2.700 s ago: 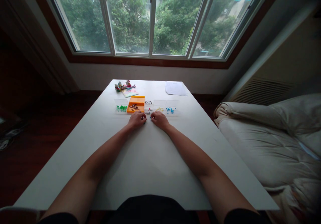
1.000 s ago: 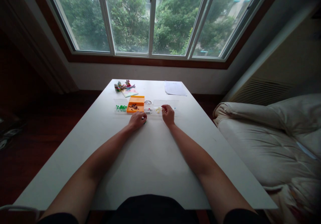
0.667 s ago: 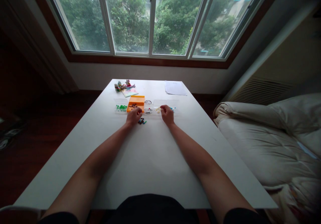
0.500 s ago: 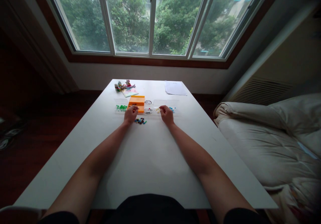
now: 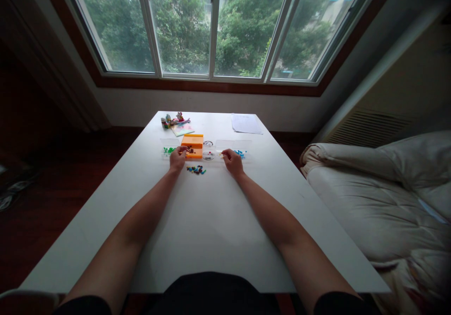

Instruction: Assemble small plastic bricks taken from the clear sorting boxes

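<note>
My left hand (image 5: 177, 159) is at the left edge of an open orange box (image 5: 192, 139) that holds small brown pieces (image 5: 191, 150). Its fingers are pinched together; whatever is between them is too small to make out. Just left of it, green pieces (image 5: 168, 150) lie in a clear box. My right hand (image 5: 232, 161) is closed in a pinch at a clear box with a few pale yellow pieces, and any piece in its fingertips cannot be made out. Blue pieces (image 5: 239, 153) lie beside that hand. Nearer me, a pile of mixed small pieces (image 5: 196, 169) rests on the table.
Between the hands stands a round-looking clear container (image 5: 208, 156) with a red piece inside. Small toy figures (image 5: 169, 121) and a colourful card (image 5: 183, 129) are at the back left of the white table (image 5: 211, 221). Paper sheets (image 5: 246, 123) lie back right; a padded sofa (image 5: 373, 192) is beyond.
My left hand has moved left, uncovering more of the orange box and of the mixed pile. The right hand has shifted slightly left, showing more blue pieces.
</note>
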